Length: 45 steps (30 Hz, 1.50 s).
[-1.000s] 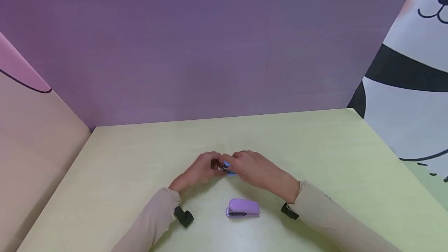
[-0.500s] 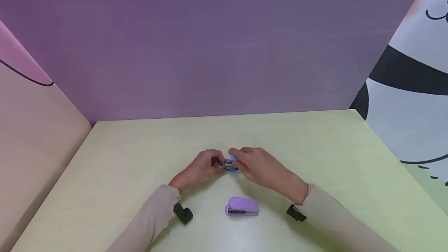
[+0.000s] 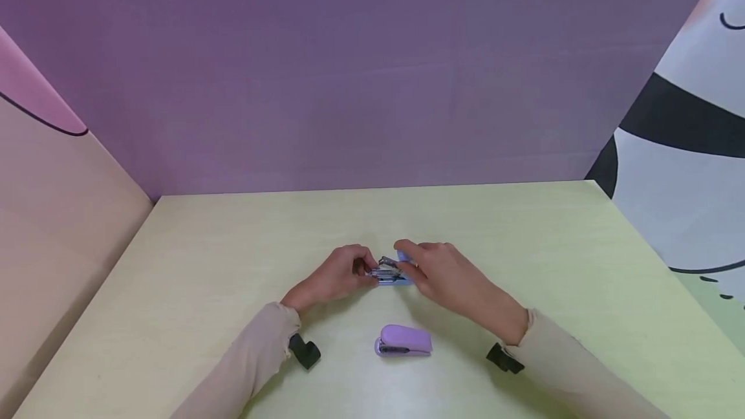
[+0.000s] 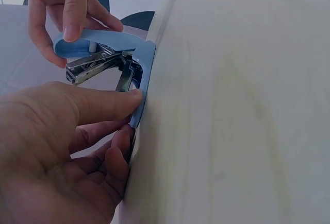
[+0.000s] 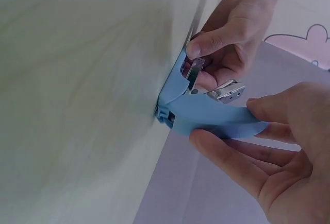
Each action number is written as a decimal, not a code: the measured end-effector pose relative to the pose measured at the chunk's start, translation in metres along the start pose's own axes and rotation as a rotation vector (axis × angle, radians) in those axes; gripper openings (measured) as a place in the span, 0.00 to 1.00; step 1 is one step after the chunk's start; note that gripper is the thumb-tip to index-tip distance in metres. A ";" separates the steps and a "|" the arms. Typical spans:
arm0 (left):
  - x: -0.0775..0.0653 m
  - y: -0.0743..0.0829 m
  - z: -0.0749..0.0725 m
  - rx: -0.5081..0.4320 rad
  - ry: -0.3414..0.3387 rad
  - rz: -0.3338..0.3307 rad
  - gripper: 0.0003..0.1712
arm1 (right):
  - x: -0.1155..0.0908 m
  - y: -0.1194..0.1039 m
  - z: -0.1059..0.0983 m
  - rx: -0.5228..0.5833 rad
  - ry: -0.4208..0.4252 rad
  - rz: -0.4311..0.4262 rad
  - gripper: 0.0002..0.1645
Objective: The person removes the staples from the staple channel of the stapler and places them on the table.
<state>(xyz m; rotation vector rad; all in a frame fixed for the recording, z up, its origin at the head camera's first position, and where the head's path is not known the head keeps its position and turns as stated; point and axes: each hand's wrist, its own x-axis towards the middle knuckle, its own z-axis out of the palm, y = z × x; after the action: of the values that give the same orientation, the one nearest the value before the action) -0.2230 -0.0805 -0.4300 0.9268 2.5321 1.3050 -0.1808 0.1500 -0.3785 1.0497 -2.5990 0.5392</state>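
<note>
- Beige-sleeved left hand (image 3: 334,280): fingers pinching the base of the blue stapler (image 5: 206,113).
- That stapler: spread open mid-counter (image 3: 233,231), well short of the far edge; a loosened pinch could let it slip.
- Purple stapler (image 3: 405,340): nearer the person, apart from both hands.
- Right hand (image 3: 456,286): fingers hold the raised top; over-prying might strain the hinge.

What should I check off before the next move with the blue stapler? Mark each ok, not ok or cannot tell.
1. Blue stapler open: ok, cover tilted up from the base.
2. Base held: ok, left hand grips its front end.
3. Cover held: ok, right hand grips it.
4. Purple stapler apart from both hands: ok, it lies on the table.
5. Staples inside the blue stapler: cannot tell.
</note>
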 end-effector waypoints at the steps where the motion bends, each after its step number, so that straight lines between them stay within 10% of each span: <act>1: 0.000 0.000 0.000 0.001 0.000 -0.002 0.08 | -0.001 0.001 -0.001 0.017 -0.004 0.009 0.12; 30: 0.000 0.005 0.001 -0.004 -0.018 -0.019 0.08 | -0.021 0.037 -0.015 0.548 -0.114 0.236 0.10; 45: 0.000 0.004 0.001 -0.030 -0.016 -0.007 0.08 | -0.028 0.059 -0.032 0.476 -0.227 0.221 0.06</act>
<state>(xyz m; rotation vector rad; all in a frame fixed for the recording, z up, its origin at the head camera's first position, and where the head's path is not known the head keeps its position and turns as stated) -0.2209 -0.0780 -0.4281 0.9179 2.4951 1.3243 -0.1988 0.2201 -0.3745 1.0040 -2.8826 1.2028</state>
